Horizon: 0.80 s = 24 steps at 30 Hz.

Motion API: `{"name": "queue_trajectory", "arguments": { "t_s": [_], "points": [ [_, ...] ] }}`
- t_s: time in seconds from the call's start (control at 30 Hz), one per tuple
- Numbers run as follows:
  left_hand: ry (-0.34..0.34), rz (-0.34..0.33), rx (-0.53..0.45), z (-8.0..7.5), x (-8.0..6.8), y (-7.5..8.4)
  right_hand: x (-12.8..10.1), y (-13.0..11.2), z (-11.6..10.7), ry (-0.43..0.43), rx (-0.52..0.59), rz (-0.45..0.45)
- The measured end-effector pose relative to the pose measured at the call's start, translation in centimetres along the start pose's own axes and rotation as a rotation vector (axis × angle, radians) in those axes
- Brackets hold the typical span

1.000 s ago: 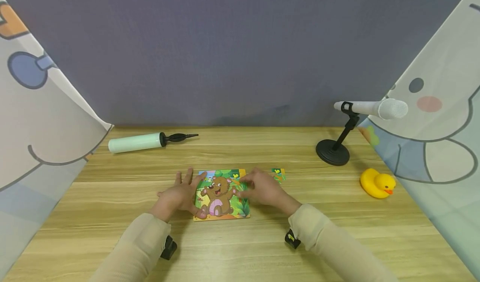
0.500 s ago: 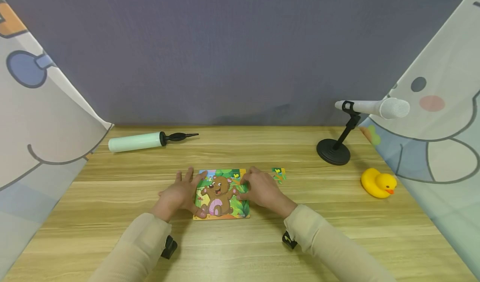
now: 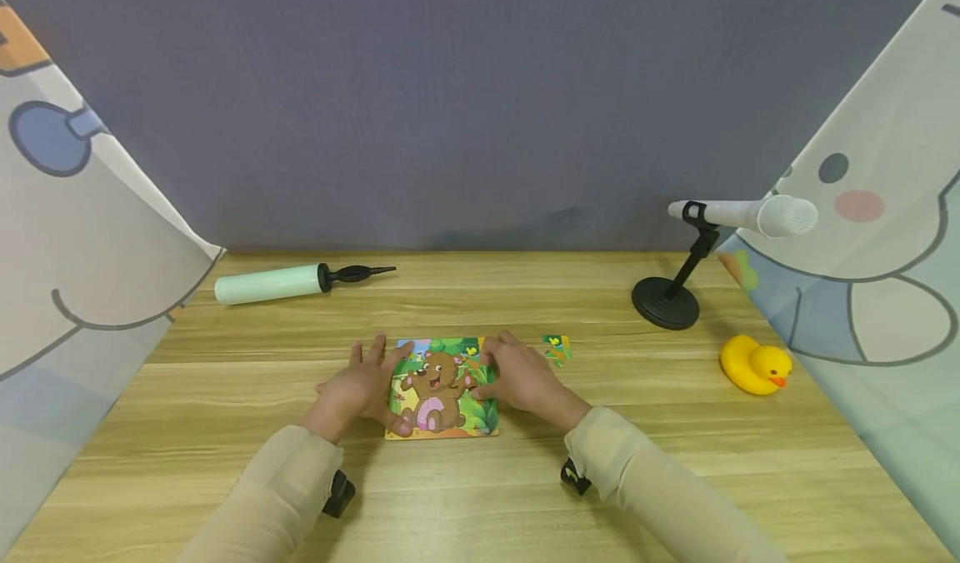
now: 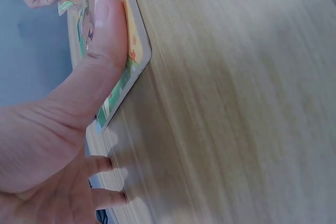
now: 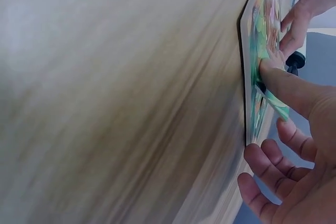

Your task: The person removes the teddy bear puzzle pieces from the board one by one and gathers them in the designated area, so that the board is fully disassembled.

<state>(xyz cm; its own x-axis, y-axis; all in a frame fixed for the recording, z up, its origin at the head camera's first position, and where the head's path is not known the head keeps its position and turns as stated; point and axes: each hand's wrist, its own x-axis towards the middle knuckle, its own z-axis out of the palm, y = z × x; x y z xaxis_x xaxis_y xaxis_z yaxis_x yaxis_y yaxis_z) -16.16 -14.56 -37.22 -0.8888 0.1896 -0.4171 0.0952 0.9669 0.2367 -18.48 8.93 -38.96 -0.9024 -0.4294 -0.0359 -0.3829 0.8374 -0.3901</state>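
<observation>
Wooden worktop point(image 3: 675, 430) runs up to a grey back wall, with printed fabric panels on both sides. At its centre lies the bear puzzle board point(image 3: 442, 388), flat, the landmark for all positions below.

Left hand point(image 3: 360, 386): placed on the worktop against the board's left edge, fingers straight and spread, pointing away from the person. In the left wrist view the thumb point(image 4: 102, 51) lies flat across the board's near corner, pressing down. The hand grips nothing.

Right hand point(image 3: 521, 376): placed at the board's right edge, palm down. In the right wrist view the thumb point(image 5: 286, 85) presses on a green puzzle piece point(image 5: 262, 80) at the board's edge, while the remaining fingers point(image 5: 268, 163) curl loosely beside the board.

Just right of the board, beyond the right hand, a loose puzzle piece point(image 3: 557, 348) lies on the worktop. Far left behind the board: a pale green hand pump point(image 3: 277, 283). Far right: a microphone stand point(image 3: 667, 301) and a yellow rubber duck point(image 3: 753, 366).
</observation>
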Motion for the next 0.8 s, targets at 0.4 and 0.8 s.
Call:
{"name": "queue_trajectory", "arguments": {
  "t_s": [0.4, 0.8],
  "points": [
    [-0.009, -0.007, 0.005, 0.1, 0.2, 0.0, 0.2, 1.6, -0.4, -0.076, 0.197, -0.1],
    [-0.018, -0.017, 0.0, 0.0, 0.1, 0.0, 0.1, 1.1, 0.2, -0.025, 0.225, -0.01]
  ]
}}
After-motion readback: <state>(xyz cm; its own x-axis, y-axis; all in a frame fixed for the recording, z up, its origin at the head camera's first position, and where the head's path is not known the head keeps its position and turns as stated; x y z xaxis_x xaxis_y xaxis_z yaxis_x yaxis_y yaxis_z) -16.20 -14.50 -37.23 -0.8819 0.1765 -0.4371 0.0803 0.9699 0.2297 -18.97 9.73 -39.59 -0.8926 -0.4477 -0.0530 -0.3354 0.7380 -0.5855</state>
